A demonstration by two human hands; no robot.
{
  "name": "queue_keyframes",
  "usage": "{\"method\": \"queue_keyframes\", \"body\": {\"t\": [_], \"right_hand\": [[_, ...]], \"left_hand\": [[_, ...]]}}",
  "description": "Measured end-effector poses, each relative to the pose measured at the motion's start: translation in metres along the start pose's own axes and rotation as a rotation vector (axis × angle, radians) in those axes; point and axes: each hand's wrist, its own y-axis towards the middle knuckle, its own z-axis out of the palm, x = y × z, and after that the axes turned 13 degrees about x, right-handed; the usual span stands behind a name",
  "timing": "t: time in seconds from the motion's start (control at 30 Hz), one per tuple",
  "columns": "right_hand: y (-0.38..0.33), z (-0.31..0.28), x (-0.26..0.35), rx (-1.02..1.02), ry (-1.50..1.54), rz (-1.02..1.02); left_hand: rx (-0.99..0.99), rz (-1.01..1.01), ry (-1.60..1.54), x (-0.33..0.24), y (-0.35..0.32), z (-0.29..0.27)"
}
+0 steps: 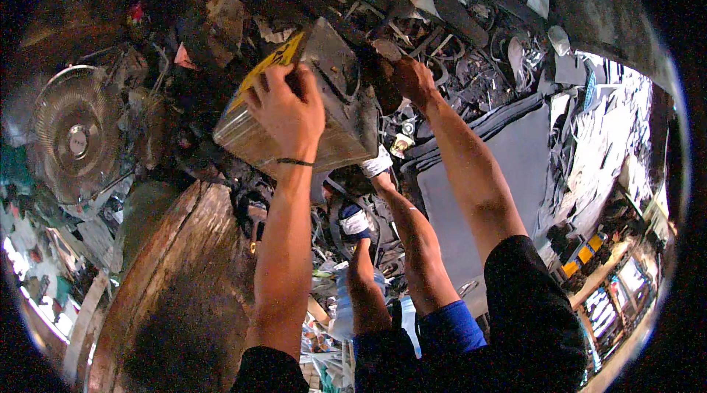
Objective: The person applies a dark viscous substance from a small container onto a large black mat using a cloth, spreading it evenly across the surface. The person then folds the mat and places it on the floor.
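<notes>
- Bends left hand (291, 110) over box (342, 117), with fingertips at the edge by yellow label (272, 62); cannot tell if firmly gripping.
- Curls right hand (414, 82) just beyond box's right side, in shadow amid scrap (471, 54); cannot tell if holding anything.
- Sits tilted, box, with one corner raised: directly under left hand and touching, to the left of right hand with contact unclear.
- Lies between fan (77, 139) on the left and grey sheets (471, 194) on the right, with wood (195, 227) nearer the body.
- Looks stiff, perhaps metal; likely heavy for its bulk, hardly fragile.
- Appears scuffed and grimy, so may slip on flat faces and bite at edges.
- Probably handles best by opposite lower edges, with both palms wide.
</notes>
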Motion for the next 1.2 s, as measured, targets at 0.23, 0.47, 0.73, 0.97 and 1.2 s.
{"method": "queue_keyframes", "body": {"t": [0.23,0.47,0.73,0.97,1.2], "right_hand": [[0.016,0.012,-0.026,0.001,-0.138,-0.123],[0.013,0.036,-0.060,-0.063,-0.044,0.055],[-0.055,0.022,-0.022,0.040,0.133,0.073],[-0.100,0.033,-0.023,-0.009,0.211,0.260],[-0.077,0.081,-0.073,-0.015,0.158,0.207]], "left_hand": [[0.040,-0.043,0.023,-0.042,0.006,0.031],[0.084,-0.056,-0.051,-0.062,-0.008,0.047],[0.031,0.006,-0.206,-0.011,-0.041,0.008],[0.111,0.134,-0.065,-0.041,-0.058,-0.001],[0.136,0.166,-0.114,-0.073,-0.070,0.024]]}}
